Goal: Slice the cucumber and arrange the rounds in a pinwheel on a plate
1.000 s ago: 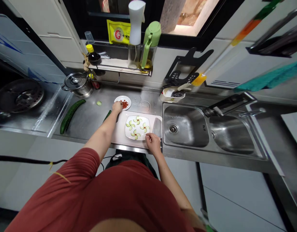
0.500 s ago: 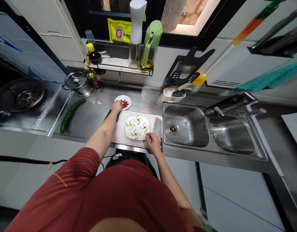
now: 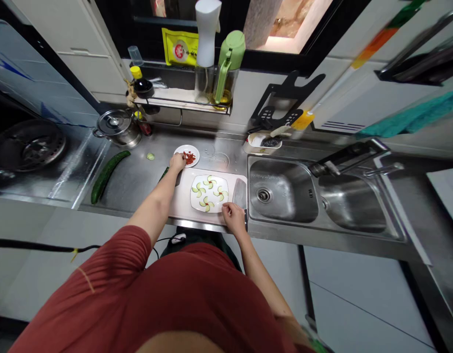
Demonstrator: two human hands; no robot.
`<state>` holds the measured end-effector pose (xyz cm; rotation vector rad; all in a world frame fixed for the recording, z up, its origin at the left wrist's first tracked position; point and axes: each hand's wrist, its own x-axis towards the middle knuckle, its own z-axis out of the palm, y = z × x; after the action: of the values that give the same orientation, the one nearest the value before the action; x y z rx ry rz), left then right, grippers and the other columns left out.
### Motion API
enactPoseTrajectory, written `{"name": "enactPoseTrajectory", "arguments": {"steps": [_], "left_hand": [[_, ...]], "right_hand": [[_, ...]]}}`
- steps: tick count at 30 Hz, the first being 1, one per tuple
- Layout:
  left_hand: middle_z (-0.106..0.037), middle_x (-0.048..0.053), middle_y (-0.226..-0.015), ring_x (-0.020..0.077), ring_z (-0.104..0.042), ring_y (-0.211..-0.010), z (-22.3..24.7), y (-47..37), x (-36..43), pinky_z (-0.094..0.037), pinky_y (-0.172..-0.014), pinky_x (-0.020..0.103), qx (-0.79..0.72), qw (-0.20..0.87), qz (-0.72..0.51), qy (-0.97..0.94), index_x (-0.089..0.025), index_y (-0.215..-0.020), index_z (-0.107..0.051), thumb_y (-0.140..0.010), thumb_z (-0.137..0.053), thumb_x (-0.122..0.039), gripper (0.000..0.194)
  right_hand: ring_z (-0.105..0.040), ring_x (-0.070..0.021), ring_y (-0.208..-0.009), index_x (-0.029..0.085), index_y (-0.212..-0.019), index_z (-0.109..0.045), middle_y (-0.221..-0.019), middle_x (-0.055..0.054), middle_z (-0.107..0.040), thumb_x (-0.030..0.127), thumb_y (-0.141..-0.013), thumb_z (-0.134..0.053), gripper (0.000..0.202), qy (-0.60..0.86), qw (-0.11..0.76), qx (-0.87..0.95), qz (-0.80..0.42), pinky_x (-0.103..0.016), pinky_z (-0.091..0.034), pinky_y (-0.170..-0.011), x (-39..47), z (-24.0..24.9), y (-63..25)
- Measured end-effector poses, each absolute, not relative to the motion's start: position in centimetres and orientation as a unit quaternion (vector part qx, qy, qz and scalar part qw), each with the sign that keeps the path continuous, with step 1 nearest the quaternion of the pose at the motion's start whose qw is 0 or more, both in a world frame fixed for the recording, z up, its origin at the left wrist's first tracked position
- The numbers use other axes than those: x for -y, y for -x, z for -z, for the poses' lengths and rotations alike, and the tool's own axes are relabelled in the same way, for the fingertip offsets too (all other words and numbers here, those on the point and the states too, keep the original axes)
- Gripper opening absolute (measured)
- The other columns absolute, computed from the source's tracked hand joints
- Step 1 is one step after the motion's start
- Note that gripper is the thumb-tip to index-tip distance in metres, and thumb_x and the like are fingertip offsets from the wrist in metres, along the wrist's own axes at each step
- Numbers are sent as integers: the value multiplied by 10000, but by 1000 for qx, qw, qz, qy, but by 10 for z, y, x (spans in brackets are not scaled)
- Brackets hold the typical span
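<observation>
My left hand (image 3: pixel 177 161) reaches over the left rim of a small white plate (image 3: pixel 196 149) at the back of the counter. Its fingers are drawn together at the small red pieces (image 3: pixel 190 158) there; whether they pinch one is too small to tell. My right hand (image 3: pixel 232 214) is curled at the lower right corner of a white squarish plate (image 3: pixel 212 202), its fingertips closed by the rim. Pinwheels of green-edged cucumber slices (image 3: pixel 206 203) with red centres lie on that plate. Under it is a pale cutting board (image 3: pixel 180 208), with a cleaver (image 3: pixel 240 192) at its right side.
A whole cucumber (image 3: pixel 107 177) and a cucumber slice (image 3: pixel 150 156) lie on the left counter. A lidded steel pot (image 3: pixel 118 128) stands behind them. The double sink (image 3: pixel 285 191) is on the right. Bottles stand on a wall shelf (image 3: pixel 182 104) above.
The view has shifted very slightly. Both hands stay in nearly the same places, the left at the red pieces and the right by the squarish plate's rim.
</observation>
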<state>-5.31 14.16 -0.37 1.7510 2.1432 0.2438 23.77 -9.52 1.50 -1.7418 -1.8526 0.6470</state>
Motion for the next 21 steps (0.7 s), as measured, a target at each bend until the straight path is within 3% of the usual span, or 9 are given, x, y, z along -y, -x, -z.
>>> {"name": "enactPoseTrajectory", "arguments": {"steps": [10, 21], "left_hand": [[-670, 143, -1091, 236, -620, -982, 9, 51, -143, -438, -823, 302, -764, 182, -106, -610, -191, -967, -712, -878, -518, -323, 251], [-714, 61, -930, 160, -622, -848, 14, 47, -140, -440, -764, 237, -739, 291, -344, -501, -162, -870, -688, -866, -517, -293, 216]], "right_hand": [[-558, -192, -751, 198, -906, -663, -729, -21, -614, 312, -876, -493, 207, 621, 290, 684, -251, -312, -375, -766, 94, -20, -228], [-568, -198, -770, 207, -892, -653, -760, -28, -622, 288, -865, -503, 173, 582, 326, 695, -268, -314, -407, -756, 64, -37, -208]]}}
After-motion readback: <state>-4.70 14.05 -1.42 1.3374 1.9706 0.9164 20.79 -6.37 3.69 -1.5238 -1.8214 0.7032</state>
